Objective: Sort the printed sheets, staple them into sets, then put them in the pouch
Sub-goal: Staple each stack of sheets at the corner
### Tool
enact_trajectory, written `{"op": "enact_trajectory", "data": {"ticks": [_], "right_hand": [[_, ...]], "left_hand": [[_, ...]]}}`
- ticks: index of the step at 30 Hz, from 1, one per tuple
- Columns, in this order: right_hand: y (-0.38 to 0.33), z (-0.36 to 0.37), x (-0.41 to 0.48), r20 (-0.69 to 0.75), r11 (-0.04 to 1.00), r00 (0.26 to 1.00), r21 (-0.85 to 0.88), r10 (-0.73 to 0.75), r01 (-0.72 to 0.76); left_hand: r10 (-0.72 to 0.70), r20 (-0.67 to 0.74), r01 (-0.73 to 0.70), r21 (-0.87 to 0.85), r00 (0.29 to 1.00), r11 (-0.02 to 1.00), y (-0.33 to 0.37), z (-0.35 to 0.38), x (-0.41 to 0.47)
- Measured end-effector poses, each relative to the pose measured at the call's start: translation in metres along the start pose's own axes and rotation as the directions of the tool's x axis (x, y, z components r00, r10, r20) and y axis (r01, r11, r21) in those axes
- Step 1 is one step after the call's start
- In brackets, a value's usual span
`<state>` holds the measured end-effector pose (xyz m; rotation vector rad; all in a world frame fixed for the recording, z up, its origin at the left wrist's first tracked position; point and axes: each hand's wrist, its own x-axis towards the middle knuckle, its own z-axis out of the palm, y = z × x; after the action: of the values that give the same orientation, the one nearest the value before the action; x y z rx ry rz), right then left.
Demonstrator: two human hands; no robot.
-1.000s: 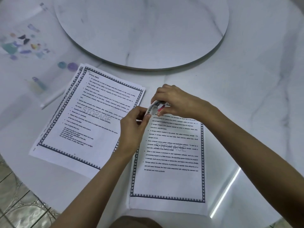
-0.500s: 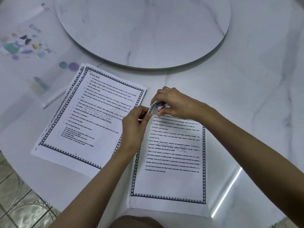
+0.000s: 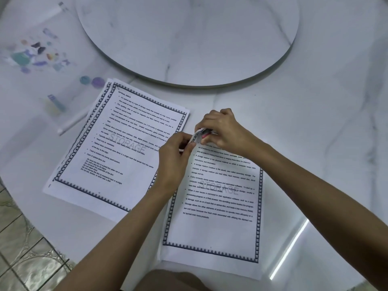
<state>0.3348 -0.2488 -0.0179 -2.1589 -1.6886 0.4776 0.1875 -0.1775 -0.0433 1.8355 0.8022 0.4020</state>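
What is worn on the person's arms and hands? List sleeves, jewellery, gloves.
Nothing worn shows. The left hand and right hand have no gloves, visible rings or watch. The left forearm and right forearm are sleeveless to the frame edge.

Marble table with printed sheets laid out.
A round turntable is set at its middle; a left stack, a right stack and a clear pouch are spread nearer.
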Motion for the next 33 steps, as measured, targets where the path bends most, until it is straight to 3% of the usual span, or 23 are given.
{"op": "enact_trajectory", "data": {"ticks": [5,8,13,19,23,27,33], "right_hand": [[0.006,-0.002,0.000,0.149,0.991,0.982,0.047,0.115,-0.124],[0.008,-0.004,-0.007,0.164,0.979,0.974,0.111,0.154,-0.173],[0.012,-0.001,-0.027,-0.032,0.920,0.964,0.307,0.266,-0.243],[0.007,-0.002,-0.062,-0.248,0.753,0.827,0.595,0.504,-0.280],[0.005,0.017,-0.084,-0.252,0.711,0.754,0.597,0.607,-0.373],[0.002,0.038,-0.100,-0.222,0.695,0.738,0.579,0.637,-0.426],[-0.005,0.049,-0.107,-0.259,0.733,0.735,0.514,0.627,-0.445]], "left_hand": [[-0.049,0.009,0.049,-0.030,0.999,0.998,-0.003,0.003,-0.008],[-0.091,-0.003,0.091,-0.028,0.996,0.995,-0.006,0.002,-0.017],[-0.123,0.018,0.123,-0.008,0.992,0.992,-0.010,0.002,-0.024],[-0.136,0.071,0.132,0.051,0.988,0.990,-0.011,0.001,-0.026],[-0.067,0.195,0.041,0.137,0.978,0.990,-0.010,-0.001,-0.029],[-0.082,0.305,-0.013,0.296,0.949,0.955,-0.012,-0.002,-0.029],[-0.038,0.282,-0.052,0.305,0.959,0.951,-0.016,-0.022,-0.028]]}}
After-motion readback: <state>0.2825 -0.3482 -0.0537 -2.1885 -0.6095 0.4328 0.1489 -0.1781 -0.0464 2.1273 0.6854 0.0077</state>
